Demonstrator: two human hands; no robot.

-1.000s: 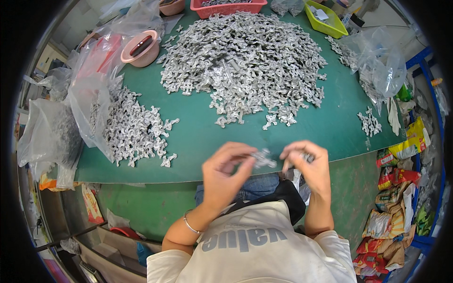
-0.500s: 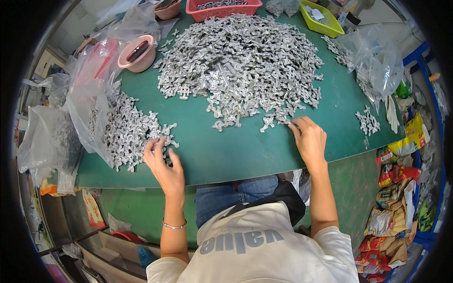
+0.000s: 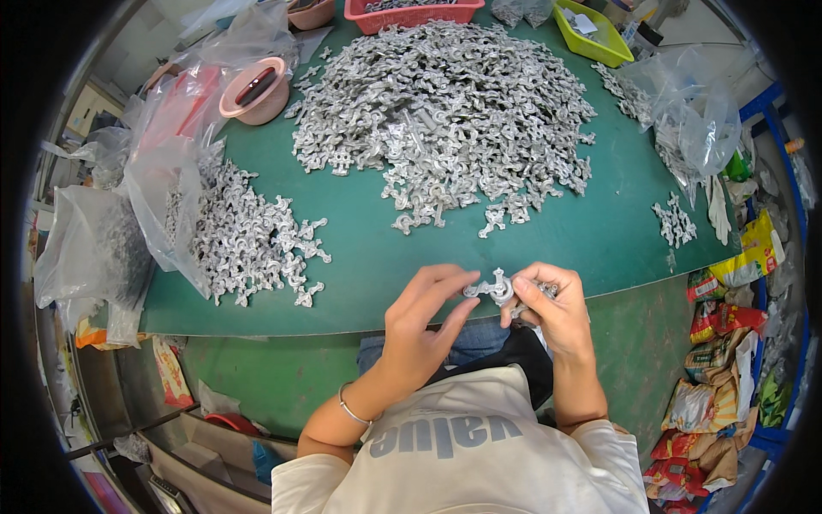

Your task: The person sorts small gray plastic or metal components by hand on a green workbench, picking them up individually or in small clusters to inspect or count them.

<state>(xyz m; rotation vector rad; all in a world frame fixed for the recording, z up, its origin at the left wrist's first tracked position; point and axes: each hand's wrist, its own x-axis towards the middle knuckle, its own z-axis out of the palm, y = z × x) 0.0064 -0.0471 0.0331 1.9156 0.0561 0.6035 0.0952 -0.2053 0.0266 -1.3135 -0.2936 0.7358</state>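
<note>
Head view, looking down past a pale shirt at a green worktop (image 3: 377, 265). The right hand (image 3: 555, 313) has its grip closed, thumb against bent fingers, pinching a silvery metal part (image 3: 498, 289) with several rounded arms. More metal shows under the curled fingers; how many pieces cannot be told. The left hand (image 3: 425, 319) faces it, thumb and forefinger parted around the part's left end. Its grip is loose, and whether the fingertips touch the metal is unclear. The part is between the hands, in front of the body and near the worktop's close edge.

Beyond the hands spreads a large pile (image 3: 454, 111) of similar silvery pieces. To the left lies a smaller heap (image 3: 244, 227), partly under a clear bag (image 3: 163, 201); to the right, a small cluster (image 3: 674, 221) beside a white glove (image 3: 717, 210). Farther back stand a pink bowl (image 3: 265, 110), a red basket (image 3: 411, 19) and a yellow-green tray (image 3: 591, 50).

The likeliest slip, in my judgement, is a drop: with the left grip loose and the right holding extra metal, a piece could work free and fall over the near edge to the floor. The knobbly arms might also hook on one another in the crowded right palm. Stray pieces at the heap's border could be knocked by a passing sleeve.
</note>
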